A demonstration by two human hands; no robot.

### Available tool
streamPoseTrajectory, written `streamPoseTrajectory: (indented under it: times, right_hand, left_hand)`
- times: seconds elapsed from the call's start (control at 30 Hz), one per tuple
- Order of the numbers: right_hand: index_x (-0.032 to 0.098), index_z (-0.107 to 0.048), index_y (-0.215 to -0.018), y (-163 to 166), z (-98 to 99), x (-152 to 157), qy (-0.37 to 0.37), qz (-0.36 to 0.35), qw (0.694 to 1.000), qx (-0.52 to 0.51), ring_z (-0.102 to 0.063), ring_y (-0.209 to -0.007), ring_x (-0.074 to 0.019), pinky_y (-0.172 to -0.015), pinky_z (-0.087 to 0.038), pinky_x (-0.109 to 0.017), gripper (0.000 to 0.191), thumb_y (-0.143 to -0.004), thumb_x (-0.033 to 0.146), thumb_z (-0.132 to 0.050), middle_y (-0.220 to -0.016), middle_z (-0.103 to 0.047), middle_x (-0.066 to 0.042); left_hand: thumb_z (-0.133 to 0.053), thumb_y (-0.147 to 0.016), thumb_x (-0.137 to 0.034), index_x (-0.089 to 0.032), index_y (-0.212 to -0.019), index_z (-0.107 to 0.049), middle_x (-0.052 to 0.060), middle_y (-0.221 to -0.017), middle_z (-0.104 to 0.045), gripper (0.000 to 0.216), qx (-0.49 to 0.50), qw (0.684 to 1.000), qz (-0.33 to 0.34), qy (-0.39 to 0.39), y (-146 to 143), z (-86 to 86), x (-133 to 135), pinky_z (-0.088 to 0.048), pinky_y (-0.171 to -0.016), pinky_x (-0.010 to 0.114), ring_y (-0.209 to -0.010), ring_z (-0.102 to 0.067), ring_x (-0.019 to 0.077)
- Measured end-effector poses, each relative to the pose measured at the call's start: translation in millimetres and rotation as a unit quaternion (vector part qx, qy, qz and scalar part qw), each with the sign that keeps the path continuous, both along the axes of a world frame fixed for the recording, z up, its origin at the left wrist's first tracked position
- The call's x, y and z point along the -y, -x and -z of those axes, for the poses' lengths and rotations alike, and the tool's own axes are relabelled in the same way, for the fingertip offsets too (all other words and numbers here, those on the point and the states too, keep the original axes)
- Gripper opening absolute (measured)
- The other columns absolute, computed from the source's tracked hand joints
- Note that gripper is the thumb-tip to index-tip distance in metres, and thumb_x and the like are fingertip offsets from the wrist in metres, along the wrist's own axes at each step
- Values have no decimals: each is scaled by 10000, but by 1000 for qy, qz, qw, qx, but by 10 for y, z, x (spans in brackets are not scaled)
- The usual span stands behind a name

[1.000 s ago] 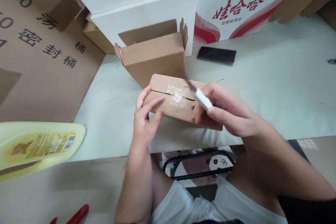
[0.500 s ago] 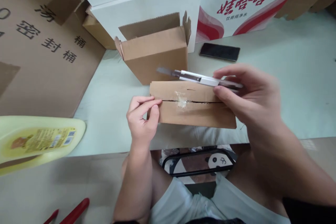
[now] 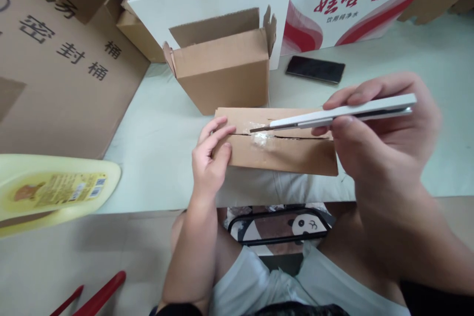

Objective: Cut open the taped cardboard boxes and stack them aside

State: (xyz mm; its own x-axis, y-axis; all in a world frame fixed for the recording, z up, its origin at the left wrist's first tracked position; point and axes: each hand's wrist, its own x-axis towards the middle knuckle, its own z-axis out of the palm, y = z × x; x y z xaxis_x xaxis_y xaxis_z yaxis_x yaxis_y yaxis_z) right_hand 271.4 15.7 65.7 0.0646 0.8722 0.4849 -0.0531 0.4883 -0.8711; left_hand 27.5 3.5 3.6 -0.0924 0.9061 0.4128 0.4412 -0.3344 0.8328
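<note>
A small closed cardboard box (image 3: 285,155) lies on the pale green surface in front of me, its top seam held by a patch of clear tape (image 3: 261,137). My left hand (image 3: 209,158) grips the box's left end, fingers curled over the top edge. My right hand (image 3: 385,133) pinches a white utility knife (image 3: 333,116) held almost level. The blade tip points left and sits right at the tape on the seam.
An open cardboard box (image 3: 225,71) stands just behind the closed one. A black phone (image 3: 314,69) lies to the right of it. Large cartons line the back and left. A yellow bottle (image 3: 52,197) lies at left; red handles (image 3: 96,298) show at the bottom.
My right hand has drawn back to the right and lowered the knife, so the blade tip now meets the tape. My left hand slid further onto the box's left end.
</note>
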Motion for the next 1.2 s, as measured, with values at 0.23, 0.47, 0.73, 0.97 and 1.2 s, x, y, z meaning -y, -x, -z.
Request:
streamPoseTrajectory:
  times: [0.23,0.47,0.73,0.97,1.2]
  right_hand:
    - [278,-641,-957,-3,50,4,-11,8,996,90,-730,-839,-161,-668,-606,-296,114,-901,276,-740,-943,-728,1]
    - [274,-638,-999,-12,45,-14,-68,-22,987,141,-705,-888,-173,-795,-578,-342,136,-926,163,-667,-962,-712,-2]
    - [269,-626,-990,-176,-80,34,-21,-44,978,202,-666,-900,-169,-741,-497,-322,146,-910,162,-686,-960,-696,8]
    - [270,-653,-955,-136,-41,34,12,-23,969,244,-693,-852,-195,-704,-525,-341,50,-913,255,-675,-925,-712,-7]
    - [272,-644,-948,-198,-108,78,32,24,968,246,-617,-685,-155,-583,-477,-325,63,-900,262,-683,-858,-693,3]
  left_hand:
    - [-628,-893,-174,-287,-1137,-796,28,-1370,-693,317,-8,1000,3,-1,6,-7,6,-518,-1163,439,-1322,-629,243]
    - [-629,-898,-165,-290,-1142,-793,30,-1374,-690,319,-12,1000,7,-5,7,1,7,-514,-1170,446,-1322,-630,242]
    - [-653,-907,-197,-297,-1148,-793,30,-1375,-691,296,-18,1000,6,-9,13,20,-3,-518,-1165,441,-1322,-630,239]
    - [-643,-926,-223,-300,-1145,-792,32,-1370,-694,276,-34,999,0,-9,28,5,1,-525,-1156,462,-1312,-638,243]
    - [-657,-950,-337,-290,-1144,-795,45,-1366,-695,242,-44,999,2,-4,28,6,-3,-522,-1157,468,-1314,-633,253]
